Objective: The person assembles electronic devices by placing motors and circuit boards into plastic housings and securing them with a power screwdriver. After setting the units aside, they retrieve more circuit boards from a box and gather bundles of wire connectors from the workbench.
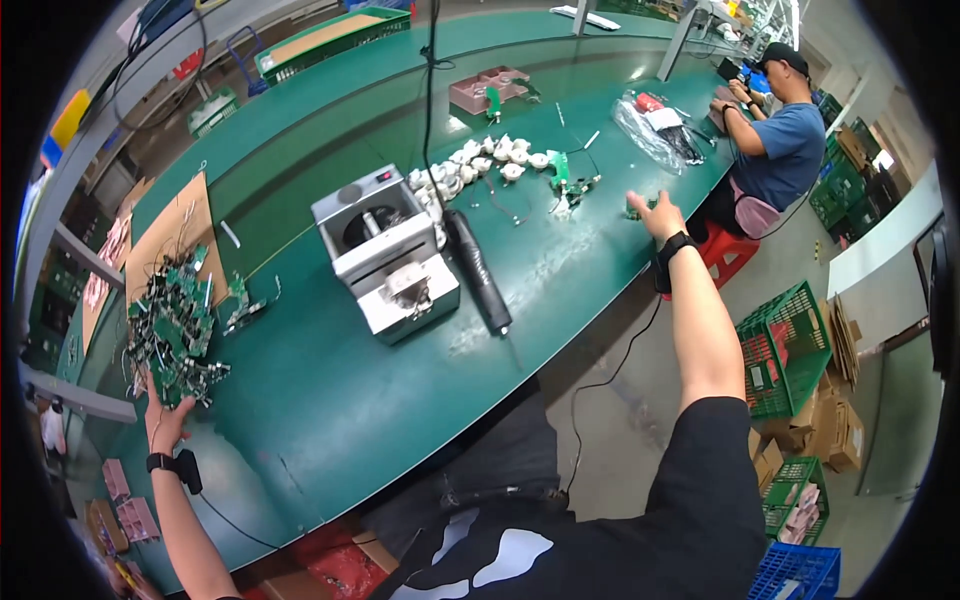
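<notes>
My left hand (165,422) is at the near edge of a heap of green circuit boards (178,325) with wires, at the left end of the table. Its thumb stands apart from the fingers, whose tips partly disappear against the boards. Far to the right, my right hand (660,218) reaches over the table's edge with its fingers apart. A small green circuit board (634,208) lies by its fingertips; I see no firm grip on it. Between the hands stand a grey metal machine (385,250) and a black, cylindrical powered hand tool (478,275) beside it.
White round parts (512,172) lie behind the machine, near loose green boards (562,175). A pink tray (488,90) sits farther back. At the right, a co-worker (785,135) sits on a red stool (722,258). Green crates (785,345) stand on the floor; a black cable (432,100) hangs down.
</notes>
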### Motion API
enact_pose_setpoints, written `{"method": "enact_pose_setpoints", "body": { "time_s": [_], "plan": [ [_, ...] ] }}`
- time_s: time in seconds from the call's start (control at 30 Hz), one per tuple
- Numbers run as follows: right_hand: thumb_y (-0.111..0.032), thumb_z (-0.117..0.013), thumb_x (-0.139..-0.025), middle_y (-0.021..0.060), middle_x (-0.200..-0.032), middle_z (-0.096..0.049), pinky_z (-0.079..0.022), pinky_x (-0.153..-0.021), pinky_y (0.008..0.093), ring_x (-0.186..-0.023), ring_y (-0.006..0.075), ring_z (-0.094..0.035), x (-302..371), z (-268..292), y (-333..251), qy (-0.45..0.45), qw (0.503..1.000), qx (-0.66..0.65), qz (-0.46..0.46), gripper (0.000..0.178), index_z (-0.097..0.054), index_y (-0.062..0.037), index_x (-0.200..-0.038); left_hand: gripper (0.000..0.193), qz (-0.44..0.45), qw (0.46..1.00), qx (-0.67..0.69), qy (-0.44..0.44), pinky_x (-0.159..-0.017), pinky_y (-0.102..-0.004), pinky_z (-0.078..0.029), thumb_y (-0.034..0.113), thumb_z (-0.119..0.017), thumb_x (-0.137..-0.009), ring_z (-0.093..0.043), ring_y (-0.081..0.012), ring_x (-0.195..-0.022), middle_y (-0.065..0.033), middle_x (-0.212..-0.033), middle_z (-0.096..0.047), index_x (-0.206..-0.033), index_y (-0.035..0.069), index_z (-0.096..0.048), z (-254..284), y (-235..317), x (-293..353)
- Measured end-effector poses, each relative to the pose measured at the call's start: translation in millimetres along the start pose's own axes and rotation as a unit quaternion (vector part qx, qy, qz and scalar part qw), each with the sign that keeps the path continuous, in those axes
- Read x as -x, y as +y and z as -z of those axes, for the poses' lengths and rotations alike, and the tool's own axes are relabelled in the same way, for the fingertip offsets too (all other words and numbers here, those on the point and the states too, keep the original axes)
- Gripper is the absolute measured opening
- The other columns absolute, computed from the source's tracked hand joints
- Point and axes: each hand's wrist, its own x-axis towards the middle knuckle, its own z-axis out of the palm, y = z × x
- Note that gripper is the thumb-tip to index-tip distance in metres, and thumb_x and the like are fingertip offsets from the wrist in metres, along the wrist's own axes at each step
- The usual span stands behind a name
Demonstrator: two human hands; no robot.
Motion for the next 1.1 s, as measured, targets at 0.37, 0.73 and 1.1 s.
{"method": "enact_pose_setpoints", "body": {
  "time_s": [0.37,0.73,1.1],
  "plan": [
    [-0.063,-0.073,-0.085,0.0232,-0.139,-0.059,-0.050,-0.107,0.0500,-0.127,0.0382,-0.061,-61,-64,-134,-0.162,0.972,0.149,0.087,0.085,-0.050,-0.0069,-0.145,0.071,-0.275,0.902,-0.313,0.111,-0.094,-0.0433,-0.054,0.024,-0.088,-0.074,-0.071,-0.0355,-0.101,-0.0213,-0.131,-0.065,-0.137,0.006,-0.060,-44,19,32],
    [-0.018,-0.075,-0.084,0.0133,-0.105,-0.072,-0.057,-0.077,0.0364,-0.088,0.0233,-0.070,-58,-36,-40,-0.163,0.950,-0.240,0.113,0.062,-0.055,-0.0011,-0.141,0.051,-0.240,0.964,-0.111,0.036,-0.101,-0.0431,-0.051,0.022,-0.081,-0.085,-0.062,-0.0364,-0.118,-0.0164,-0.131,-0.063,-0.130,0.007,-0.064,-59,-29,151],
    [-0.022,-0.074,-0.095,0.0166,-0.132,-0.061,-0.054,-0.086,0.0294,-0.105,0.0201,-0.068,179,166,-324,-0.109,0.778,-0.446,0.429,0.061,-0.050,-0.0047,-0.148,0.053,-0.217,0.971,-0.051,0.090,-0.102,-0.0442,-0.050,0.030,-0.080,-0.087,-0.057,-0.0341,-0.120,-0.0118,-0.136,-0.055,-0.131,0.008,-0.064,-74,-58,160]
  ]
}}
